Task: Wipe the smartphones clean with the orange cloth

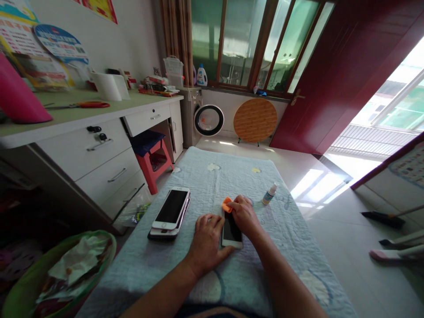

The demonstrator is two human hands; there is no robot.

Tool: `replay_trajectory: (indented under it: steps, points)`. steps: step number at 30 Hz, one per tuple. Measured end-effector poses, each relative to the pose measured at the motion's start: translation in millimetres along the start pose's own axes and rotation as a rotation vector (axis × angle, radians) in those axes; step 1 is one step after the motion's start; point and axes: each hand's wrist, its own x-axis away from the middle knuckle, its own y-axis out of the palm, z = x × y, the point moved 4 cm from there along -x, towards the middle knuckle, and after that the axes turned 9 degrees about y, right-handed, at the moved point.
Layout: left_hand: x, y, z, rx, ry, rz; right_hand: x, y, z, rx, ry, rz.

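Observation:
A white-framed smartphone (232, 233) with a dark screen lies face up on the light blue quilted cover. My left hand (206, 240) holds it along its left side, with the thumb at the bottom edge. In the fingers of my right hand (244, 215) is a small orange cloth (227, 205), pressed against the top end of the screen. To the left rests a stack of phones, with a white phone (172, 208) on top. A small spray bottle (269, 194) with a white cap stands to the right, apart from my right hand.
The quilted cover (228, 176) spreads over the surface before me. A green-rimmed waste basket (111, 254) full of litter is at lower left. Beyond stand a white desk (96, 154), a red stool (150, 174) and a washing machine with its door (209, 120) open.

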Motion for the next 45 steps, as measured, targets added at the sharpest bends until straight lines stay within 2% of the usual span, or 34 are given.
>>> replay_trajectory:
  steps: [7,12,17,24,28,39,45]
  points:
    - [0,2,0,-0.015,-0.012,-0.001,8,-7,25,-0.004,0.078,0.011]
    - [0,1,1,0.005,-0.013,-0.012,11,-10,32,-0.007,0.107,0.024]
    - [-1,1,1,0.009,-0.003,-0.017,10,-5,23,-0.001,0.085,0.05]
    - [0,1,1,0.013,0.005,-0.005,6,0,-6,0.026,-0.004,0.033]
    - [0,1,0,0.016,0.006,-0.001,5,1,-13,0.022,-0.04,0.01]
    - [-1,-1,2,0.004,-0.006,-0.009,9,-5,26,-0.02,0.091,0.028]
    - [0,0,1,0.007,-0.006,-0.003,12,-8,30,-0.025,0.084,0.027]
